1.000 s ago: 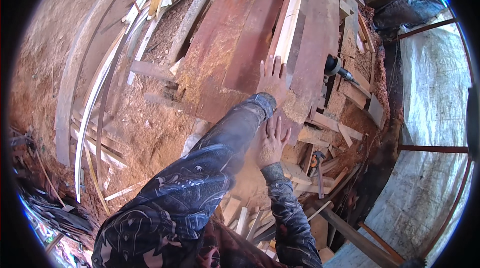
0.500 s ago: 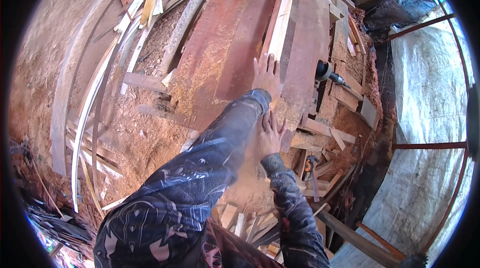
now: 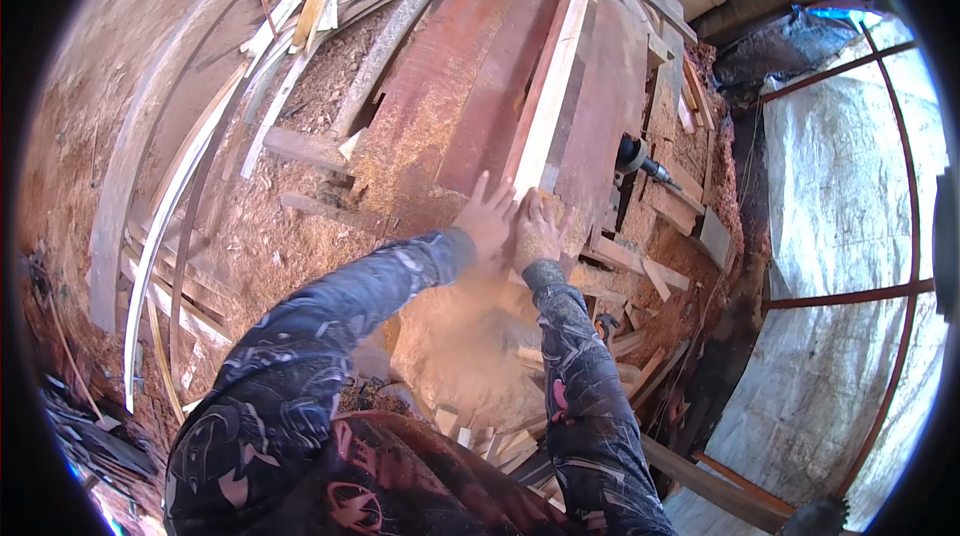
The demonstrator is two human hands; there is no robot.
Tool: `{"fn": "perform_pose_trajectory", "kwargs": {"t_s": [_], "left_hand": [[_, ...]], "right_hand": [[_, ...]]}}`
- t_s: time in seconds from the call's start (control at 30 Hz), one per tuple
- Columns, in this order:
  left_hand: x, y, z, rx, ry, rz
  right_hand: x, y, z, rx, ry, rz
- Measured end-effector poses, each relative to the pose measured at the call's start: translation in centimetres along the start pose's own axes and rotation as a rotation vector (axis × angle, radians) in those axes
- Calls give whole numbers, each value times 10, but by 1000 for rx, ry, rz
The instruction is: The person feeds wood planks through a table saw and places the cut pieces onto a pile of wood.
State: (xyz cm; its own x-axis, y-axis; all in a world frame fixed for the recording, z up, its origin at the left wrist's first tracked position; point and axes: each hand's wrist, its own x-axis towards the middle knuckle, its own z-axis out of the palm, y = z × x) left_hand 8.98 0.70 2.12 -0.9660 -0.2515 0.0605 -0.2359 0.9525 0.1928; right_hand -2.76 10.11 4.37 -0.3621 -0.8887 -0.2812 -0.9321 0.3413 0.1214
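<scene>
A long, pale wooden strip (image 3: 557,76) lies lengthwise on a bench of reddish-brown boards (image 3: 495,106), running away from me. At its near end my right hand (image 3: 540,238) is closed, fingers bent over the wood and thumb out to the right. Just left of that end is my left hand (image 3: 485,224), fingers spread and stretched forward, holding nothing. Whether its fingertips touch the strip's edge I cannot tell. A dust haze (image 3: 455,321) hangs below my hands and blurs what is there.
A dark power tool (image 3: 645,160) with a metal nose lies right of the boards. Offcuts (image 3: 640,261) and sawdust surround the bench. Long, curved strips (image 3: 205,161) are piled at left. A pale sheet (image 3: 850,176) on a frame stands at right.
My left hand has come off the top of the strip and moved back toward me, to its left side. My right hand has moved slightly forward onto the strip's near end.
</scene>
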Motion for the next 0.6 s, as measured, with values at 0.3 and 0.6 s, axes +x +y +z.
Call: {"fn": "perform_pose_trajectory", "kwargs": {"t_s": [0.3,0.6], "left_hand": [[35,-4,11,91,-83,-60],[61,-19,4,92,-177,-79]], "right_hand": [[24,4,-13,1,-13,51],[51,10,-23,88,-27,97]]}}
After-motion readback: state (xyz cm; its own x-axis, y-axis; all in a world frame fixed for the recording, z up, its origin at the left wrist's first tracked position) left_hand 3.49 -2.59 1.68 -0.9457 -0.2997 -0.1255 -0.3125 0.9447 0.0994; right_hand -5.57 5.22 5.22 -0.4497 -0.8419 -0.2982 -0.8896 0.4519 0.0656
